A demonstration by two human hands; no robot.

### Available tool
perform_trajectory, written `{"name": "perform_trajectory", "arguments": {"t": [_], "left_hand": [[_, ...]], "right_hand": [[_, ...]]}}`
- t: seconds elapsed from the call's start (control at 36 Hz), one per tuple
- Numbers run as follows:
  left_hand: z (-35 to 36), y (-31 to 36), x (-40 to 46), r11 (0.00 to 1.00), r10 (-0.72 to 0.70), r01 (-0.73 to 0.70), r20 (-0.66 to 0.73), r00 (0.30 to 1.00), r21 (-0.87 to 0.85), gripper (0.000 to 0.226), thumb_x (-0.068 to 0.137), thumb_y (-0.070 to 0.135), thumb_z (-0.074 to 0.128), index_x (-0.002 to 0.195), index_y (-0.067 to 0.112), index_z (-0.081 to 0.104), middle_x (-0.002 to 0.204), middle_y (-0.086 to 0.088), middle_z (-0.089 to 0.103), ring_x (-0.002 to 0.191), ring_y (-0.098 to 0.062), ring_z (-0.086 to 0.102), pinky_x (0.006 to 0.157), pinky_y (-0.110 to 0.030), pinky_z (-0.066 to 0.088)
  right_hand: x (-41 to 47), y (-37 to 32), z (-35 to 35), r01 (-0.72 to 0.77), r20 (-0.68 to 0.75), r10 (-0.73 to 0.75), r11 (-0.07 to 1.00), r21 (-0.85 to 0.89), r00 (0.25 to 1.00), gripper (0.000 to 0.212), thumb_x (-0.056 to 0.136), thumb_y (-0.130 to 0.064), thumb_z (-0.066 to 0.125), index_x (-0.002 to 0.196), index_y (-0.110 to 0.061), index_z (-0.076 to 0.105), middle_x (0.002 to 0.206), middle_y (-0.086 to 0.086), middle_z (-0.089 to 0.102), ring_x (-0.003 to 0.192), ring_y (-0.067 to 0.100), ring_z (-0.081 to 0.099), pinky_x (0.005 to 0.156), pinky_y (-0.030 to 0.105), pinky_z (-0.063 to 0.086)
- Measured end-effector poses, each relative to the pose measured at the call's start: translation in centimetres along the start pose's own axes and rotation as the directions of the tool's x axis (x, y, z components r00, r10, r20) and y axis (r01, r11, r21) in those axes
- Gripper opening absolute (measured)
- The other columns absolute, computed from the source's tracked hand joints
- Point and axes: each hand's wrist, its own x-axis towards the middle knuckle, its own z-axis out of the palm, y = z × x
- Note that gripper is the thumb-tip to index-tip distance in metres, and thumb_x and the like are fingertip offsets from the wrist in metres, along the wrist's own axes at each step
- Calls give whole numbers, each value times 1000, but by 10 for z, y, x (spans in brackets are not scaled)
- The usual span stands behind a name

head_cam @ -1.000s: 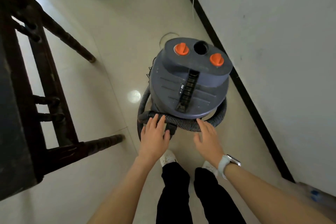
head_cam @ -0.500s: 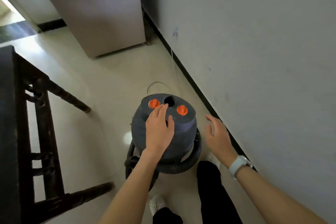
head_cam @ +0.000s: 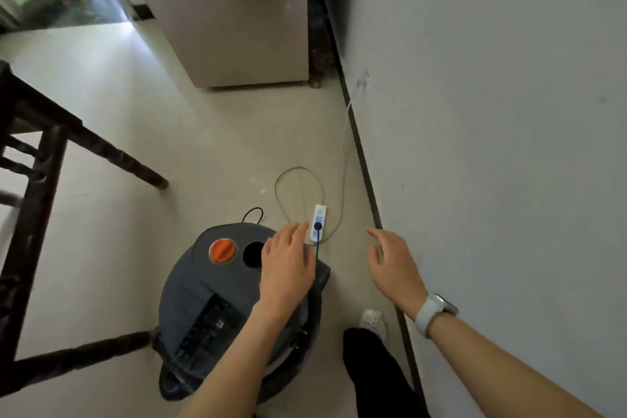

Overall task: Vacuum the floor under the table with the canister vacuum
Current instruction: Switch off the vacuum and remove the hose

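Head view — left hand (head_cam: 286, 270) spread flat, hiding part of the canister vacuum (head_cam: 217, 302); right hand (head_cam: 393, 268) loose, empty.

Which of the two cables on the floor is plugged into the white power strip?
The thin black cable, which runs from the vacuum to a dark plug in the power strip. The pale grey cable is the strip's own lead, looped toward the wall.

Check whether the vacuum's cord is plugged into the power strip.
Plugged in: a dark plug sits in the white power strip on the floor, its black cord running back toward the canister vacuum.
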Motion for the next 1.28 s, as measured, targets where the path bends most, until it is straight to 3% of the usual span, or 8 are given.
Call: {"name": "perform_trajectory", "arguments": {"t": [0.19, 0.36, 0.64, 0.81, 0.97, 1.17, 1.28], "left_hand": [[38, 28, 29, 993, -38, 37, 4, 999, 110, 39, 82, 13, 59, 121, 10, 60, 119, -6, 63, 113, -27, 59, 94, -46, 45], [35, 3, 51, 974, -191, 179, 75, 979, 140, 43, 95, 19, 47, 137, 14, 47, 141, -4, 47, 135, -23, 37, 112, -44, 26], [79, -40, 160, 957, -280, 256, 199, 939, 139, 44, 98, 23, 40, 141, 18, 39, 141, 0, 46, 130, -20, 40, 105, -36, 30], [184, -87, 214, 885, -454, 455, 386, 803, 96, 39, 98, 24, 37, 136, 15, 44, 130, -7, 52, 118, -28, 48, 95, -40, 41], [318, -155, 251, 717, -608, 696, 499, 618, 12, 37, 99, 21, 38, 132, 6, 47, 133, -15, 52, 121, -30, 49, 98, -36, 41], [450, -219, 276, 632, -660, 774, 550, 511, 39, 38, 101, 28, 37, 132, 7, 46, 128, -14, 57, 111, -31, 56, 93, -40, 47], [508, -230, 272, 548, -688, 837, 578, 439, 16, 36, 101, 35, 37, 125, 9, 47, 121, -17, 59, 108, -35, 57, 83, -33, 44]], "right_hand": [[61, 36, -16, 38, 169, -18, 992, -119, 985, 39, 97, -14, 42, 135, -8, 47, 134, 10, 51, 127, 25, 41, 106, 35, 33], [99, 34, -7, 48, 297, 25, 970, -236, 954, 41, 98, -17, 39, 137, -10, 44, 138, 9, 48, 129, 25, 39, 106, 35, 33], [203, 46, 37, 110, 387, 10, 952, -287, 922, 42, 98, -16, 37, 139, -9, 42, 138, 9, 48, 129, 23, 40, 107, 32, 33], [282, 118, 128, 269, 604, 39, 872, -410, 796, 50, 97, -14, 37, 146, -12, 30, 145, 9, 41, 131, 24, 39, 105, 32, 35], [365, 208, 245, 508, 762, 19, 734, -451, 648, 67, 92, -3, 40, 152, -15, 11, 160, 2, 12, 147, 19, 10, 117, 38, 17], [431, 286, 347, 720, 838, 31, 494, -487, 545, 65, 97, -9, 30, 152, -17, -5, 160, 1, -11, 147, 19, -6, 116, 51, 1], [458, 308, 388, 817, 869, -24, 354, -455, 494, 60, 99, -13, 20, 152, -16, -9, 159, 1, -17, 147, 18, -11, 116, 50, -2]]}}
